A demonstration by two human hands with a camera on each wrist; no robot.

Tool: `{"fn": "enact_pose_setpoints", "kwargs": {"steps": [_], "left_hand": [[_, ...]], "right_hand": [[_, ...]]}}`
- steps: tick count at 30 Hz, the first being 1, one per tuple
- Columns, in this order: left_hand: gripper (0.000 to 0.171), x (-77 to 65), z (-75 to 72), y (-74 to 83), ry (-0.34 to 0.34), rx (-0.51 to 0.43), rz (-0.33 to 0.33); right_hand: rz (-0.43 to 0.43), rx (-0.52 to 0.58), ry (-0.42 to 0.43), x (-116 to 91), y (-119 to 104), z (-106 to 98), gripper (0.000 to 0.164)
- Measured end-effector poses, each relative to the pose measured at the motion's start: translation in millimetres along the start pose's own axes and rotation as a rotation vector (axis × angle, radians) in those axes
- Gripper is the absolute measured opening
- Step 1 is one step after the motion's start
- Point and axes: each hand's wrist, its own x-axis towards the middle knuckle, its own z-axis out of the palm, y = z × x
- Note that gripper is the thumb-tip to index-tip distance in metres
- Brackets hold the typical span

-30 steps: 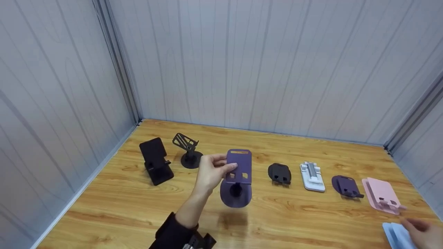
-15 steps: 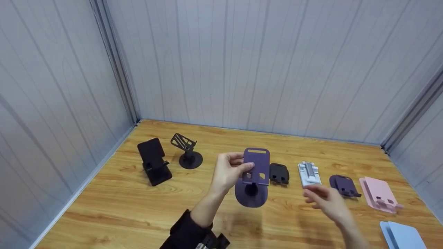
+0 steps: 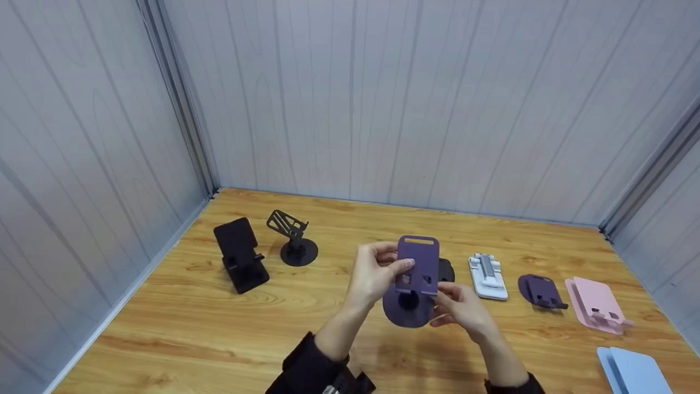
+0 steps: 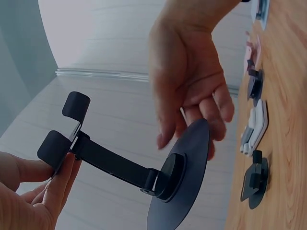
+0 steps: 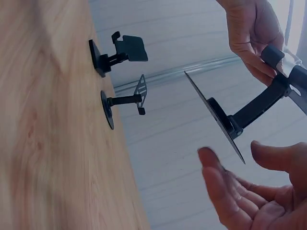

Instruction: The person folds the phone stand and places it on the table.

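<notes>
A purple phone stand (image 3: pixel 419 254) is held up over the wooden table, its slotted plate toward me. My left hand (image 3: pixel 373 276) pinches the plate's left edge, thumb in front and fingers behind. In the left wrist view, a dark arm (image 4: pixel 115 163) joins the two support hooks to a rounded base (image 4: pixel 189 177). My right hand (image 3: pixel 465 311) is at the base's right side. Seen from the right wrist, the right thumb and fingers (image 5: pixel 225 191) are spread around the base's edge, with a gap between them and it.
Two black stands, one solid (image 3: pixel 240 254) and one with a slotted plate (image 3: pixel 295 249), stand unfolded at left. To the right are folded black (image 3: pixel 447 270), white (image 3: pixel 488 278), small purple (image 3: pixel 541 291), pink (image 3: pixel 599 301) and light blue (image 3: pixel 639 372) stands. Panel walls (image 3: pixel 383 98) enclose the table.
The left hand has carried the purple phone stand to the right. My right hand has left the light blue stand and come leftward to the purple stand's base.
</notes>
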Motion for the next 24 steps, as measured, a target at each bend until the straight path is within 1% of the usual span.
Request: {"fn": "enact_pose_setpoints", "kwargs": {"steps": [7, 12, 15, 20, 24], "left_hand": [[0.023, -2.2, 6.2, -3.2, -0.01, -0.006, 0.037], [0.02, -3.9, 12.1, -6.7, 0.005, 0.003, 0.058], [0.02, -4.6, 15.3, -9.5, 0.033, 0.031, 0.086], [0.018, -6.0, 18.0, -11.5, 0.081, 0.091, 0.131], [0.015, -7.0, 18.8, -12.1, 0.093, 0.126, 0.19]], "right_hand": [[-0.017, 0.041, 0.024, 7, -1, 3, 0.027], [-0.02, 0.045, 0.088, 10, 1, 3, 0.025], [-0.02, 0.052, 0.162, 11, 2, 5, 0.024], [-0.02, 0.066, 0.323, 13, -1, 14, 0.02], [-0.04, 0.065, 0.448, 14, -3, 20, 0.02]]}}
